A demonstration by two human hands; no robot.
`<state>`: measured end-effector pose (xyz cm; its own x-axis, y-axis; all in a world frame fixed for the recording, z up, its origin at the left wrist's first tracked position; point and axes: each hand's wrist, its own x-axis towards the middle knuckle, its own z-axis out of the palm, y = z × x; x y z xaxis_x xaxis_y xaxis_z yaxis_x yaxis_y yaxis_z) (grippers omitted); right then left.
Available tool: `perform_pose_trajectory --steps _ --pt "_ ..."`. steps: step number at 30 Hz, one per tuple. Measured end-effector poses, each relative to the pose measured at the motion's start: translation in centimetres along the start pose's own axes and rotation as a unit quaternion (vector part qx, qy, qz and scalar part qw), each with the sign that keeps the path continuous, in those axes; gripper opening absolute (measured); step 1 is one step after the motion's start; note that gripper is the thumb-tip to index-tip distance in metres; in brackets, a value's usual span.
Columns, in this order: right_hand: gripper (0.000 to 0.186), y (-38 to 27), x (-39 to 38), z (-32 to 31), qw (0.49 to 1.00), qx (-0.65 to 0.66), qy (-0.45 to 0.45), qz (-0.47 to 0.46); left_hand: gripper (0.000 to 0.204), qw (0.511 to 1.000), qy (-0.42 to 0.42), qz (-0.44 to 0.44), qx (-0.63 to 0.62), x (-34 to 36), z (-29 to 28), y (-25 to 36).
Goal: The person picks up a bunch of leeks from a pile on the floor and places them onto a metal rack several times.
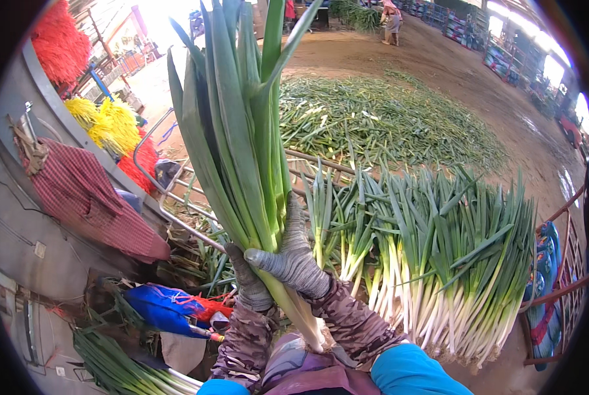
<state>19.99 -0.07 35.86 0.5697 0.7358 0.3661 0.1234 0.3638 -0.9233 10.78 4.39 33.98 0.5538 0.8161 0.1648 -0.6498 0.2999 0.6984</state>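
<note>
Upright in front of me is a bunch of large green onions (241, 151), its broad leaves fanning upward and its white stalks slanting down toward my lap. Grey gloves cover both hands. My left hand (251, 283) wraps the bunch low on its left side. Higher up, my right hand (295, 253) grips it from the right, thumb across the front of the stalks. To the right lies a thick row of green onions (449, 250), leaves pointing away and rooted ends toward me. More green onions (130, 365) lie at the lower left.
A metal rail frame (189, 214) stands beyond my hands, with a heap of leaf trimmings (386, 122) behind it. Left are a grey metal panel (18, 217), a checked cloth (90, 197), and red and yellow tie strands (107, 125). A blue bag (159, 306) lies below; another person (391, 23) stands far off.
</note>
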Motion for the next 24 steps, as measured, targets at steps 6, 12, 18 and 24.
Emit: perform_pose_trajectory --steps 6,12,18,24 --pt "0.139 -1.2 0.5 1.0 0.991 0.078 -0.109 0.002 0.08 0.994 0.044 0.094 0.021 -2.0 1.2 2.1" --pt "0.14 -0.6 0.5 0.8 0.961 0.148 -0.217 0.081 0.079 0.985 0.082 0.153 0.015 -3.5 0.8 1.3" --pt "0.144 -1.7 -2.7 3.5 0.909 0.212 -0.333 0.134 0.067 0.959 0.055 0.262 0.093 -8.5 -7.5 2.6" --pt "0.137 -2.3 -4.6 7.0 0.868 0.271 -0.396 0.127 0.065 0.927 0.196 0.254 0.192 -11.8 -5.0 5.1"
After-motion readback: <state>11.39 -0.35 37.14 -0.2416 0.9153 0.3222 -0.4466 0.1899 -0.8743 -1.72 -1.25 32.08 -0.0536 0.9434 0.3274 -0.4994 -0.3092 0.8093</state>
